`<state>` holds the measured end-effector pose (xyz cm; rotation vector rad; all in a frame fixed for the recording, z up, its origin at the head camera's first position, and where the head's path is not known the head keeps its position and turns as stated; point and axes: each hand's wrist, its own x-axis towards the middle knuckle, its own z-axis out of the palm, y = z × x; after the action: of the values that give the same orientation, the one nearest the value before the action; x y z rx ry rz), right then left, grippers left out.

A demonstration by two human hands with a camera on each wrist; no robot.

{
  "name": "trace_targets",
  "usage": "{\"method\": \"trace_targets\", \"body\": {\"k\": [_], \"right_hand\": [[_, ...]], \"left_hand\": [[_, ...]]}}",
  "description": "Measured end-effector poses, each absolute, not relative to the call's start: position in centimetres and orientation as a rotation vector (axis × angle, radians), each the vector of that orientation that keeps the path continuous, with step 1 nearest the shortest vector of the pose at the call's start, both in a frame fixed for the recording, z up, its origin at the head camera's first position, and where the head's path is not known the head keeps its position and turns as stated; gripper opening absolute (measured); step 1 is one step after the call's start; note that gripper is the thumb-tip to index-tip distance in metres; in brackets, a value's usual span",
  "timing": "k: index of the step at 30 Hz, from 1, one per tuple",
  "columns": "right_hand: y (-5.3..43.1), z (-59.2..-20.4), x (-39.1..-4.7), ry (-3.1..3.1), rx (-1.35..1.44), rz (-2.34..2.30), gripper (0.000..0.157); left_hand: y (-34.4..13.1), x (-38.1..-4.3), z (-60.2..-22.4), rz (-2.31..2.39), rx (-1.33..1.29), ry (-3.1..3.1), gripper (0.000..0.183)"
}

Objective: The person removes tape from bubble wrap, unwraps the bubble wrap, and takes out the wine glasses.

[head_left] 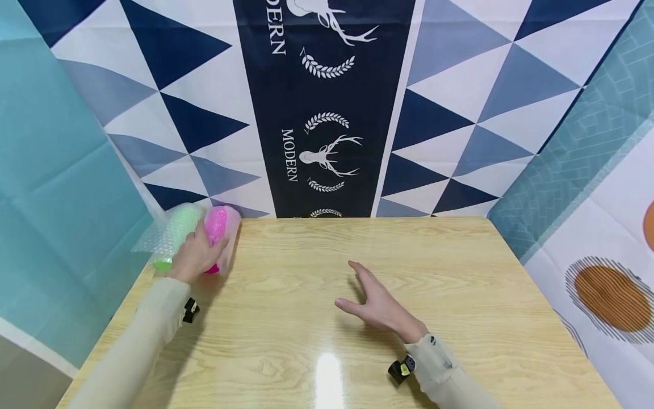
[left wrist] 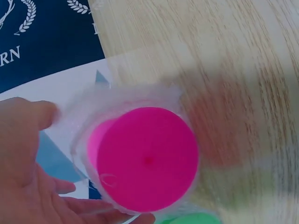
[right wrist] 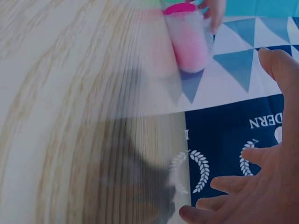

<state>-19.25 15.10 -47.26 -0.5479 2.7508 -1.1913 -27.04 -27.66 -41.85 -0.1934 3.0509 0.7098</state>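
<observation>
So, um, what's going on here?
A person's left grip is at the back left corner of a wooden table, right by a pink container and a green container beside it. Both are wrapped in clear plastic, and I can't see a firm hold on either one. The right grip is apart from them, nearer the middle of the table, holding nothing.

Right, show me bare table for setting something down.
Free: the table between the pink cylinder and right hand, and from that hand to the right edge. Crowded: the far left corner, with pink cylinder, green cylinder, left hand.
</observation>
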Motion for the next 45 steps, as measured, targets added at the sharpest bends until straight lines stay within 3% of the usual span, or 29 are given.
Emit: {"method": "trace_targets", "body": {"k": [20, 29, 45], "right_hand": [[14.8, -46.6, -18.4, 2.757, -0.59, -1.179, 0.101], [15.2, -46.6, -18.4, 2.75, -0.589, -1.204, 0.1], [16.1, -46.6, -18.1, 2.689, -0.548, -1.211, 0.098]], "left_hand": [[-28.1, -26.2, -43.0, 0.694, -0.186, 2.981, 0.088], [-27.3, -25.8, -42.7, 0.588, -0.204, 2.974, 0.095], [-25.2, -23.8, -43.7, 0.609, 0.015, 2.987, 0.096]]}}
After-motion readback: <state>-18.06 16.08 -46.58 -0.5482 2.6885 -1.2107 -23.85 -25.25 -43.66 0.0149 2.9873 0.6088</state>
